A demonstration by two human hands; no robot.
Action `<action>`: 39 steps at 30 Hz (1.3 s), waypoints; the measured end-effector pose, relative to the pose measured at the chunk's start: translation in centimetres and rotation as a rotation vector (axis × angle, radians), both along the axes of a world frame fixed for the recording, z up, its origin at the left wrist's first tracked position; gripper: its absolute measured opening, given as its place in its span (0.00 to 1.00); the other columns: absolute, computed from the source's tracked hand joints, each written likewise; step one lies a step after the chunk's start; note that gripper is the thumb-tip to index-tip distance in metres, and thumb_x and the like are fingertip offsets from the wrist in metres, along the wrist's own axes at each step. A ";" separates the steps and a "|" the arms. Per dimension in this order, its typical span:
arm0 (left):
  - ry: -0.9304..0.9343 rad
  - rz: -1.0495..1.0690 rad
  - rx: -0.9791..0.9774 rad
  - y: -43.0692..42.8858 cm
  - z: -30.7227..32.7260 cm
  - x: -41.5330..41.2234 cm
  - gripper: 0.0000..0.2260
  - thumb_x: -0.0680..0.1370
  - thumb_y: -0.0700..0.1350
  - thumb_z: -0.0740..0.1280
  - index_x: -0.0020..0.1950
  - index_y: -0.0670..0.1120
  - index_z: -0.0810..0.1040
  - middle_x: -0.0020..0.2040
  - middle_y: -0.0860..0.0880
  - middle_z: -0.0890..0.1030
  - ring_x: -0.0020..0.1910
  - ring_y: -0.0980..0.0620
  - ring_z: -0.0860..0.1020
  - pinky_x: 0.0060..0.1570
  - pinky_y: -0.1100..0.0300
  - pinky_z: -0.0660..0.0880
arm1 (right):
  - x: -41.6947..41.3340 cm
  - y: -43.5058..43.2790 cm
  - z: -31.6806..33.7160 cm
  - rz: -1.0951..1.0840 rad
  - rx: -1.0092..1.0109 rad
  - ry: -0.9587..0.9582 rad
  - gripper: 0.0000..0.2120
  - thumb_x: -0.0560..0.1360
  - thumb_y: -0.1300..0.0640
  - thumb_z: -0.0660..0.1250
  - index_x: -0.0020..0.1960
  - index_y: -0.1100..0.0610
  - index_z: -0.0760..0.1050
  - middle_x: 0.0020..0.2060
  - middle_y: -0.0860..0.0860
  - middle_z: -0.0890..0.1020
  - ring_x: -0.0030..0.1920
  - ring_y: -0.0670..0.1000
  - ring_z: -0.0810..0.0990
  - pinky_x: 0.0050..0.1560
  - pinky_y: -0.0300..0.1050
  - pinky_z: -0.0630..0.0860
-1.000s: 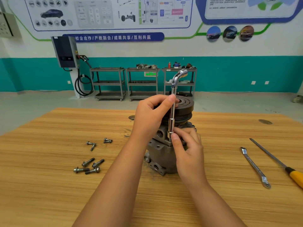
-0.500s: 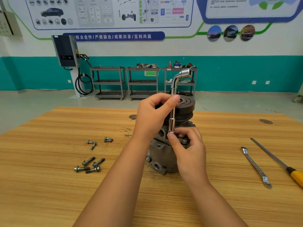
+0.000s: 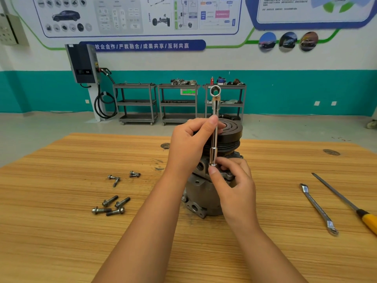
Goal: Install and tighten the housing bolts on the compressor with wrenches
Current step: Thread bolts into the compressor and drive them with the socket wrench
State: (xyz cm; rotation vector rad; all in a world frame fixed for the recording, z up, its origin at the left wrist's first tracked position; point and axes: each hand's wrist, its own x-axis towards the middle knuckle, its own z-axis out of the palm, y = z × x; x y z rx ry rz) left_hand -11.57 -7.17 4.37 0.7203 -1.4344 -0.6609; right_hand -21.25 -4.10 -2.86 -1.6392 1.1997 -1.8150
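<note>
A grey compressor (image 3: 202, 197) with a black pulley (image 3: 230, 135) on top stands upright in the middle of the wooden table (image 3: 61, 231). An L-shaped chrome socket wrench (image 3: 214, 127) stands vertically on the housing, its bent socket end facing me. My left hand (image 3: 189, 148) grips the wrench shaft at mid-height. My right hand (image 3: 234, 180) pinches the wrench's lower socket end where it meets the housing. The bolt under the socket is hidden. Several loose bolts (image 3: 111, 205) lie on the table to the left.
Two more bolt pairs (image 3: 114, 179) (image 3: 134, 174) lie farther back on the left. A flat spanner (image 3: 318, 209) and a yellow-handled screwdriver (image 3: 346, 203) lie on the right. Metal shelf carts (image 3: 177, 103) and a wall charger (image 3: 83, 64) stand beyond the table.
The wrench has turned about its vertical shaft: its bent top end pointed right before and faces me now. Both hands stay in place on the shaft.
</note>
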 end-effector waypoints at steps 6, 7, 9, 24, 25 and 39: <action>-0.003 -0.014 0.004 0.1 0.0 0.0 0.12 0.79 0.51 0.62 0.42 0.54 0.84 0.41 0.55 0.84 0.51 0.52 0.81 0.52 0.59 0.75 | -0.1 0.0 0.0 0.008 0.012 -0.034 0.09 0.73 0.53 0.70 0.45 0.38 0.77 0.45 0.43 0.76 0.53 0.50 0.75 0.60 0.61 0.69; 0.002 -0.014 0.010 0.1 0.0 0.0 0.12 0.78 0.52 0.62 0.41 0.55 0.84 0.41 0.55 0.84 0.51 0.52 0.81 0.53 0.58 0.75 | -0.1 0.0 0.1 0.005 0.011 -0.025 0.09 0.72 0.53 0.70 0.44 0.38 0.77 0.45 0.43 0.76 0.52 0.48 0.75 0.60 0.60 0.69; 0.010 -0.012 0.015 0.2 0.1 -0.1 0.12 0.77 0.53 0.61 0.41 0.56 0.84 0.41 0.54 0.84 0.51 0.51 0.81 0.53 0.58 0.75 | -0.1 -0.1 0.1 -0.005 0.006 -0.003 0.08 0.71 0.53 0.71 0.44 0.40 0.76 0.45 0.42 0.76 0.50 0.44 0.75 0.60 0.60 0.69; -0.034 -0.003 -0.010 -0.1 -0.2 0.2 0.08 0.78 0.47 0.67 0.42 0.53 0.83 0.40 0.57 0.84 0.47 0.58 0.81 0.48 0.67 0.75 | -0.1 -0.2 0.0 -0.027 -0.015 0.003 0.08 0.70 0.53 0.72 0.44 0.43 0.76 0.43 0.42 0.76 0.48 0.45 0.75 0.58 0.60 0.70; -0.042 -0.001 -0.007 -0.1 -0.1 0.2 0.08 0.79 0.47 0.66 0.41 0.53 0.83 0.41 0.57 0.84 0.47 0.58 0.81 0.49 0.65 0.75 | 0.0 -0.1 0.0 -0.022 -0.010 0.001 0.09 0.70 0.54 0.72 0.45 0.40 0.76 0.44 0.42 0.76 0.49 0.45 0.75 0.59 0.60 0.69; -0.046 -0.026 -0.014 0.0 0.0 0.3 0.10 0.80 0.45 0.63 0.44 0.51 0.83 0.42 0.55 0.84 0.49 0.56 0.81 0.51 0.65 0.76 | 0.0 -0.1 0.0 -0.010 0.015 -0.009 0.08 0.72 0.53 0.71 0.44 0.39 0.76 0.45 0.42 0.76 0.53 0.50 0.76 0.59 0.59 0.70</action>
